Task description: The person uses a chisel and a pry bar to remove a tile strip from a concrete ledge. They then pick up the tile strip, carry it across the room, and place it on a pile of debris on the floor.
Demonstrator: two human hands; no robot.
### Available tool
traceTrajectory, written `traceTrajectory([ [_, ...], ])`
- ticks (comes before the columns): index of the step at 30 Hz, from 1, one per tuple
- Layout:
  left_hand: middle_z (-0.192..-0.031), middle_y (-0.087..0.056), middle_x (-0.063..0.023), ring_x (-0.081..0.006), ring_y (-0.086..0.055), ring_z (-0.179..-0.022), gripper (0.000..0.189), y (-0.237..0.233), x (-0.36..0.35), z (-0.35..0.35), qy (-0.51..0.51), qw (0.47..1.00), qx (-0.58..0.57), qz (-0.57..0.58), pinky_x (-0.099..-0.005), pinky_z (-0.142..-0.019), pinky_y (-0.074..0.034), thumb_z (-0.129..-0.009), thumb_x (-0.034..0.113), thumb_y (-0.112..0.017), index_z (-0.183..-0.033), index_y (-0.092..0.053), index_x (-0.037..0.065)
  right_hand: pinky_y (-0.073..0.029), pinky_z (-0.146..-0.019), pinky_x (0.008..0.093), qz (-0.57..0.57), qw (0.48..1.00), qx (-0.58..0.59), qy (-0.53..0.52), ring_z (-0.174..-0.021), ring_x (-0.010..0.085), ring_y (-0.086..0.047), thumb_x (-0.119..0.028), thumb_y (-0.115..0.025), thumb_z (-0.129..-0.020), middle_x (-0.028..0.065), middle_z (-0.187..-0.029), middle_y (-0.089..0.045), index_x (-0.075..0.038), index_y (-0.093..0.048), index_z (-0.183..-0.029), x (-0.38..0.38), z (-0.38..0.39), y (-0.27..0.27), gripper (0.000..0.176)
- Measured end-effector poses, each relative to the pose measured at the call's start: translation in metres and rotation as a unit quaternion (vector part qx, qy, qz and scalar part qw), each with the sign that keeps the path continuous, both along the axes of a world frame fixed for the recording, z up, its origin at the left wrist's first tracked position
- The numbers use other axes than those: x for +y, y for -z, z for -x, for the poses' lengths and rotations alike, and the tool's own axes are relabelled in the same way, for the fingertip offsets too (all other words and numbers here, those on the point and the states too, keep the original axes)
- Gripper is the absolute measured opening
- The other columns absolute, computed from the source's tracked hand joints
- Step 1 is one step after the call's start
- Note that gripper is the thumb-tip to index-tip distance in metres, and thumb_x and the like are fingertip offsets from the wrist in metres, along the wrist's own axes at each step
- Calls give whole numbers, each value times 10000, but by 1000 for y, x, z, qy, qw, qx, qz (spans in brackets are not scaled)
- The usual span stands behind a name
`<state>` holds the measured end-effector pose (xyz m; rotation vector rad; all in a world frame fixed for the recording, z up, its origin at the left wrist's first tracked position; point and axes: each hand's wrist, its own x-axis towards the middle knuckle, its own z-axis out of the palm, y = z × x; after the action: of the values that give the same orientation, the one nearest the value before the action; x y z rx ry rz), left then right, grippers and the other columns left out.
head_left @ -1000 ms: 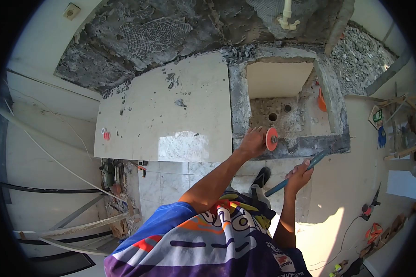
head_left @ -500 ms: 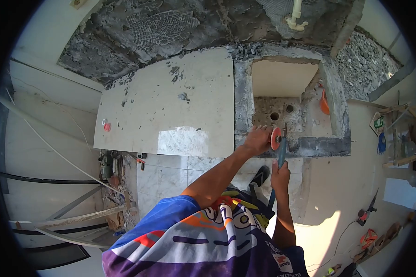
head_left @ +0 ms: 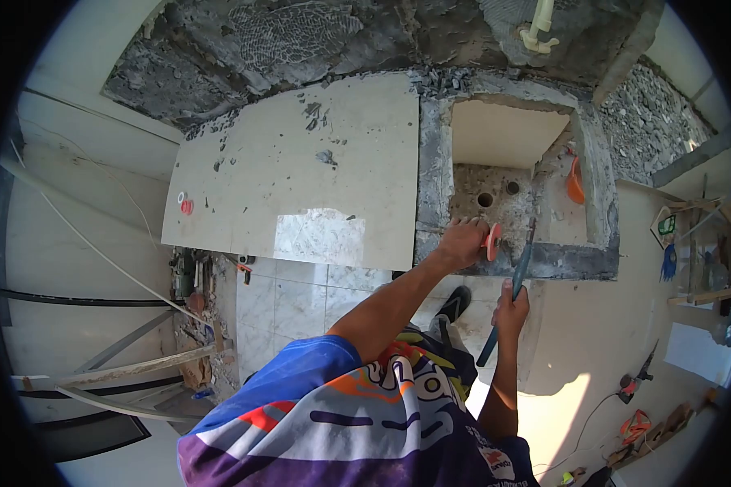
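Note:
My left hand (head_left: 461, 242) grips a round orange-red knob (head_left: 492, 241) at the front rim of a rough mortar basin (head_left: 435, 195). Just right of it, my right hand (head_left: 512, 307) is closed around a long blue-handled tool (head_left: 512, 286), held nearly upright with its tip up at the basin's front edge. Inside the basin sit two round drain holes (head_left: 486, 199) and a beige tile (head_left: 505, 134) on the back wall.
A large beige slab (head_left: 300, 174) lies left of the basin, with bits of mortar and a small red knob (head_left: 187, 207) on it. An orange trowel-like piece (head_left: 575, 185) rests in the basin's right side. Tools and cables (head_left: 638, 398) litter the floor at right; rubble and metal bars at left.
My right hand swung the blue tool from a slanted position at right to nearly upright beside the orange knob. My left hand stayed on the knob, which has turned edge-on.

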<state>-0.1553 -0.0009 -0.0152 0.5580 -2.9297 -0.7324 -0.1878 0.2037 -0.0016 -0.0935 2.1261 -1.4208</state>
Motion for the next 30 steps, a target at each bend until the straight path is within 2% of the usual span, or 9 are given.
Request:
traceTrajectory([
  [3, -1042, -658, -157, -316, -629, -1052, 317, -12, -3, 0, -1, 1000, -5, 5, -458, -936, -423, -797, 198, -689, -1043, -561, 44, -342, -331, 272, 181, 943, -58, 273, -376, 95, -400, -397, -506, -1023, -16, -585, -397, -102, -442, -929, -6, 17, -33, 316],
  [6, -1053, -655, -158, -314, -620, -1075, 323, -13, -1, 1, 1, 1000, -4, 6, -460, -939, -422, -789, 190, -690, -1046, -561, 42, -346, -336, 277, 159, 953, -34, 256, -380, 97, -403, -378, -477, -1033, -17, -583, -397, -91, -438, -949, -22, -4, -24, 302],
  [7, -1055, -654, -158, -315, -617, -1079, 327, -15, -3, 2, 3, 1000, -13, 3, -460, -939, -422, -788, 191, -691, -1048, -561, 41, -361, -343, 279, -45, 986, 156, 32, -388, 98, -415, -362, -468, -1036, -20, -585, -399, -81, -440, -931, -5, -8, 51, 301],
  [10, -1051, -653, -157, -318, -612, -1083, 332, -12, 1, -1, 6, 1000, -10, -13, -462, -938, -421, -789, 197, -690, -1052, -561, 39, -356, -335, 278, -27, 997, 49, -49, -389, 98, -418, -375, -488, -1030, -20, -588, -402, -85, -447, -902, -8, -8, 50, 320],
  [18, -1043, -652, -164, -341, -617, -1061, 418, -7, -4, 2, -2, 1000, -13, -7, -460, -931, -422, -824, 362, -718, -1055, -566, 48, -376, -353, 274, 190, 946, -30, 261, -443, 103, -455, -365, -482, -1033, 9, -644, -426, -95, -452, -993, -24, -13, -37, 274],
  [19, -1043, -652, -162, -340, -617, -1063, 415, -6, -5, 3, -1, 1000, -16, -3, -461, -932, -422, -824, 357, -718, -1056, -566, 49, -381, -356, 279, 10, 991, 87, 96, -440, 106, -462, -351, -471, -1038, 10, -634, -429, -98, -462, -973, -17, -16, 15, 262],
  [21, -1046, -653, -159, -336, -617, -1066, 400, 1, 0, -2, 0, 1000, -23, -3, -462, -934, -421, -822, 337, -717, -1058, -566, 52, -354, -336, 268, -38, 931, 335, -141, -398, 103, -436, -361, -485, -1035, 10, -624, -430, -94, -462, -933, -20, -22, 37, 287],
  [24, -1051, -654, -152, -330, -618, -1070, 371, 2, -2, 3, -6, 1000, -10, -5, -465, -934, -420, -816, 296, -713, -1059, -567, 57, -392, -394, 305, 73, 995, -53, -31, -445, 106, -466, -402, -524, -1017, 18, -630, -482, -77, -485, -951, -12, -7, -7, 334],
  [30, -1050, -666, -148, -314, -646, -1040, 325, -14, -2, 2, -14, 999, -4, -31, -489, -944, -420, -835, 268, -680, -1061, -579, 58, -351, -352, 263, 245, 912, -113, 310, -442, 89, -434, -404, -460, -1034, 16, -632, -420, -97, -436, -1005, -32, -18, -42, 310],
])
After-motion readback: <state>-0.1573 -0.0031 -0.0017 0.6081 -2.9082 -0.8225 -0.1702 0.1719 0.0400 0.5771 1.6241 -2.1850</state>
